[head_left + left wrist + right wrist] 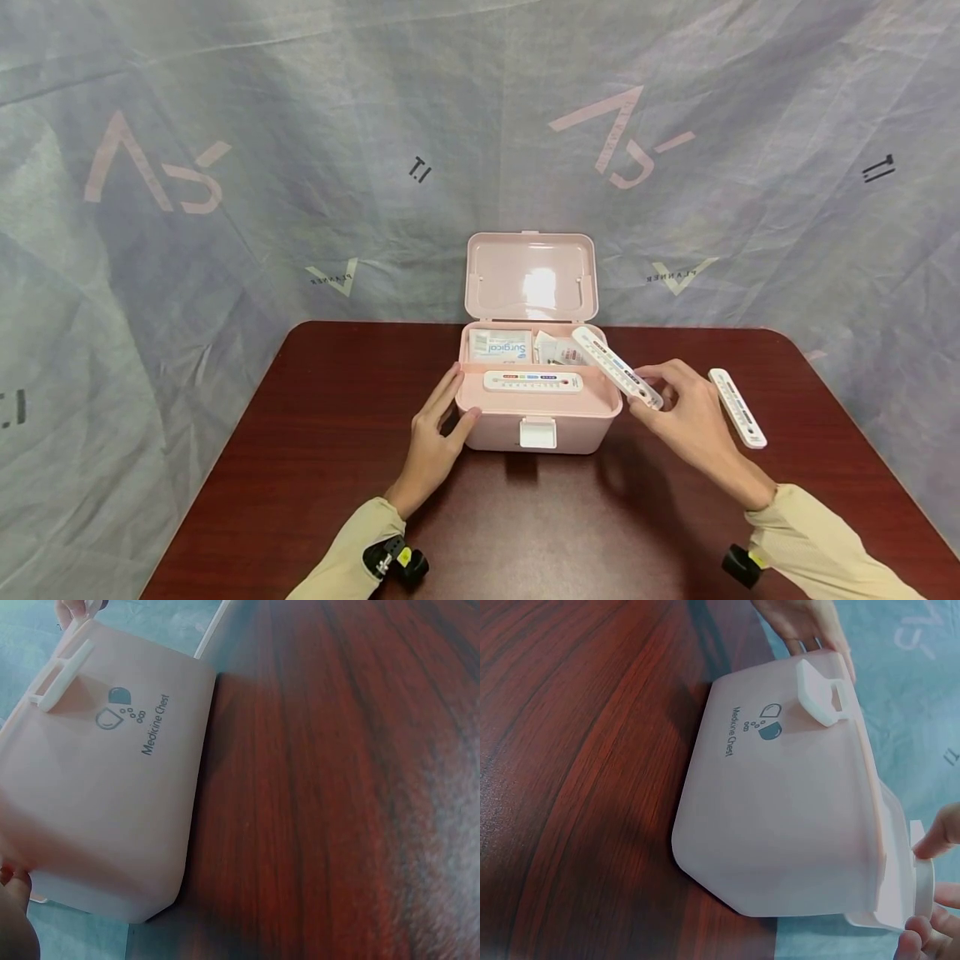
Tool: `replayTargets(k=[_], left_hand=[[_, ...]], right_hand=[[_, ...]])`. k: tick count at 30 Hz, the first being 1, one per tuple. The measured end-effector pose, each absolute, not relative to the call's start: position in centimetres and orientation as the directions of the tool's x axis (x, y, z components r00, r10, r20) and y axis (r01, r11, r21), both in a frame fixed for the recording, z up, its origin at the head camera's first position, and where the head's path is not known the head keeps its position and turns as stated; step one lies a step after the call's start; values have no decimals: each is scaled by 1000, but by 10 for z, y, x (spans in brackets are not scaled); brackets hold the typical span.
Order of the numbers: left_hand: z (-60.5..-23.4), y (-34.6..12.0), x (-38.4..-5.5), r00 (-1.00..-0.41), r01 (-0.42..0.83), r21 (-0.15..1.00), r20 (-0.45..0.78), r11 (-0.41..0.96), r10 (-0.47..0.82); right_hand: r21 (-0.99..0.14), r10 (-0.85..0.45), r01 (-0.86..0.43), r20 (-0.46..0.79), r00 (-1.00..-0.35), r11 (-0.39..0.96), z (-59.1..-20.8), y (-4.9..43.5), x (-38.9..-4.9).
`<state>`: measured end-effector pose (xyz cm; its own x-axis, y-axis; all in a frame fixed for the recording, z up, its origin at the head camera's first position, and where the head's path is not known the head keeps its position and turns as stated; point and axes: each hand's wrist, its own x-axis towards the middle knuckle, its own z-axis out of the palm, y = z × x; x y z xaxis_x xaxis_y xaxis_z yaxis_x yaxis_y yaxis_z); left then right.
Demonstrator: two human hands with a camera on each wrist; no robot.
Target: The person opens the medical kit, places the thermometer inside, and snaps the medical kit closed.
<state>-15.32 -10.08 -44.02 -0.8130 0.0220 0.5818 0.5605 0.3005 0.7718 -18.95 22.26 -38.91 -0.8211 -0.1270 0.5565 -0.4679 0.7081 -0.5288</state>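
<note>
A pink medicine chest (491,432), lettered "Medicine Chest" on its front in both wrist views, stands on the table with its lid raised. My left hand (431,446) rests against its left side, fingers straight along the rim and thumb near the front corner. At the box's right edge, my right hand (693,421) pinches a white thermometer (617,365) by its near end, tilted over the box. A second thermometer (532,382) lies flat on the pink front section inside. To the right of my right hand, a third thermometer (738,408) lies on the table.
The box's rear compartments hold a packet marked "Surgical" (500,347) and several small packets (558,350). Its lid (531,279) leans back near the grey cloth (405,233) behind the dark red table (315,467). A white latch (538,433) hangs at the front.
</note>
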Motion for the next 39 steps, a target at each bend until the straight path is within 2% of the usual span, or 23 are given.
replayTargets(k=[18, 39], left_hand=[[-442, -102, -154, -822, 551, 782, 569, 291, 27], [-444, -103, -156, -817, 562, 781, 575, 271, 37]], right_hand=[[-547, -133, -457, 529, -838, 701, -392, 217, -190], [-543, -188, -505, 534, -824, 671, -387, 206, -195]])
